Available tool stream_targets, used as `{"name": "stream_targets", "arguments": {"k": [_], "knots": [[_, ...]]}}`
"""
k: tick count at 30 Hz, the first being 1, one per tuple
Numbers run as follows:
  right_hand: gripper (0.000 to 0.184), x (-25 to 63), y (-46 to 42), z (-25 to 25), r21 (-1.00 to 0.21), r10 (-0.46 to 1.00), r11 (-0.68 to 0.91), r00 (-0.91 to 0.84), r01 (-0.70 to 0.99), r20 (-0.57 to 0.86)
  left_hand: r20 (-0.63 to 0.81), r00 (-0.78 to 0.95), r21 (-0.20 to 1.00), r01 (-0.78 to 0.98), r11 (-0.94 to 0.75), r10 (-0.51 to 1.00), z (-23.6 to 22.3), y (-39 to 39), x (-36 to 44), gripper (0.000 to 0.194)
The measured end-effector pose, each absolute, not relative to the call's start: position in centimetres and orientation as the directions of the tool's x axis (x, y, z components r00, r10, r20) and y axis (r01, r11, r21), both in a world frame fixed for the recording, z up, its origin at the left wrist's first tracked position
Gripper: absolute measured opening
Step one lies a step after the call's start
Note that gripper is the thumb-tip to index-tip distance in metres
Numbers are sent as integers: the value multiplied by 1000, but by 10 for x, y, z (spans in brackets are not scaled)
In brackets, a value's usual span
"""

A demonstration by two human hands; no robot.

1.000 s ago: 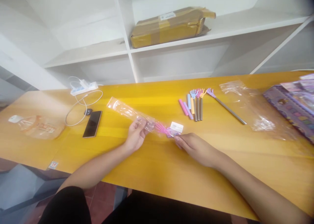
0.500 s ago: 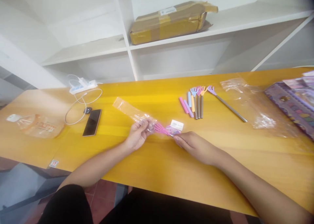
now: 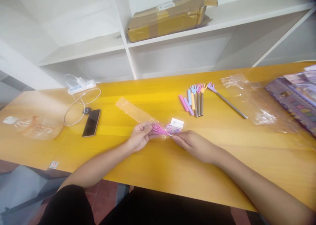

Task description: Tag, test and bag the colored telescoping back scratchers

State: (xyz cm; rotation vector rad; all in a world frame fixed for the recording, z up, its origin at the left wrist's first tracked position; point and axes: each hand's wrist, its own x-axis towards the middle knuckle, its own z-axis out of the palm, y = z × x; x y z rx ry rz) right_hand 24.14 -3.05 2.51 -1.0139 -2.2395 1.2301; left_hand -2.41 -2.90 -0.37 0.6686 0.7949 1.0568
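Note:
My left hand (image 3: pixel 139 137) is closed on a long clear plastic sleeve (image 3: pixel 134 112) that lies across the yellow table (image 3: pixel 158 172). A pink claw-headed back scratcher (image 3: pixel 159 130) sticks out of the sleeve's near end. My right hand (image 3: pixel 195 145) pinches that end of the packet, by a small white label (image 3: pixel 177 123). Both hands rest low on the table, a short way apart.
Several pastel back scratchers (image 3: pixel 196 100) and one extended one (image 3: pixel 227 100) lie to the right, beside empty clear bags (image 3: pixel 256 101) and a purple box (image 3: pixel 295 103). A phone (image 3: pixel 91 122), power strip with cable (image 3: pixel 80 86) and a bag (image 3: pixel 34 128) lie left. White shelves behind hold a parcel (image 3: pixel 168 17).
The sleeve has slid toward me through my left hand, so less of it reaches out to the left. More of the pink claw shows. The view shifted slightly upward.

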Motion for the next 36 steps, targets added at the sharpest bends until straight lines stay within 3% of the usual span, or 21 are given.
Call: {"name": "stream_targets", "arguments": {"k": [11, 18, 22, 30, 36], "knots": [[56, 235, -35, 18, -816, 791, 340, -612, 468, -21, -205, 280, 849, -425, 313, 938, 0, -33, -18, 45], [58, 221, -44, 15, -826, 822, 288, -567, 485, -46, -208, 287, 946, -185, 267, 935, -15, -38, -15, 32], [56, 217, -46, 16, -821, 821, 287, -569, 494, -56, -207, 260, 933, -237, 270, 943, -15, -41, -15, 36], [51, 234, -36, 24, -802, 847, 237, -520, 548, -106, -139, -93, 879, -471, 80, 986, -3, -13, -26, 43], [50, 229, -37, 17, -826, 854, 252, -517, 505, -56, -129, -14, 921, -372, 115, 992, -10, -14, -27, 43]]}}
